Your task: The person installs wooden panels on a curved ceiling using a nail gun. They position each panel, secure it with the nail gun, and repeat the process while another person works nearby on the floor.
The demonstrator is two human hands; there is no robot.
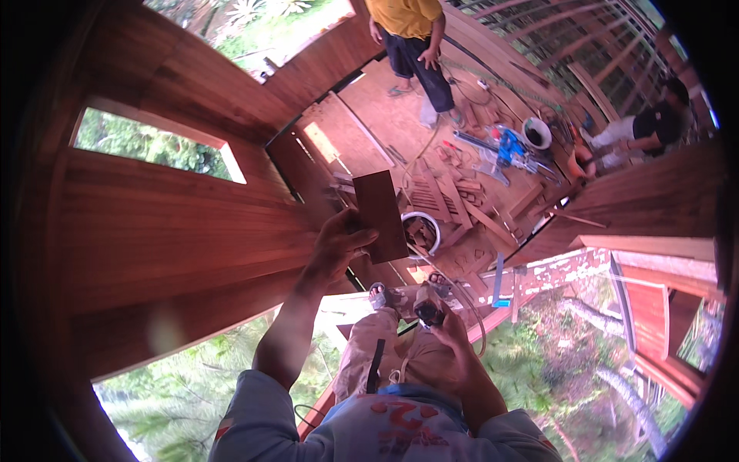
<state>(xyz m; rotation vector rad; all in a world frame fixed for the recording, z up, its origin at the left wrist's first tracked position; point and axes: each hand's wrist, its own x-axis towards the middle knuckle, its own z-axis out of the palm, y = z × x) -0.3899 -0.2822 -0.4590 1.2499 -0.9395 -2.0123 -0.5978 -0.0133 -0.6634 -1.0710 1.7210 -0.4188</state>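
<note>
My left hand (339, 240) grips a flat, dark brown rectangular wooden board (382, 214) by its left edge, thumb across its face. The board is raised in front of me, beside the plank wall (185, 239). Down by my thigh, my right hand (452, 333) is closed around a dark hand-held power tool (428, 305). A pale cord or hose (479, 317) curves up beside the tool; the tool's exact kind is hard to make out.
My feet are on a narrow ledge (539, 276) above open drops with foliage. Ahead lie a white bucket (436, 225) of wood scraps, loose wooden slats (454, 202) and a blue power saw (509, 146). A person in yellow (409, 19) stands beyond; another person (654, 123) sits at right.
</note>
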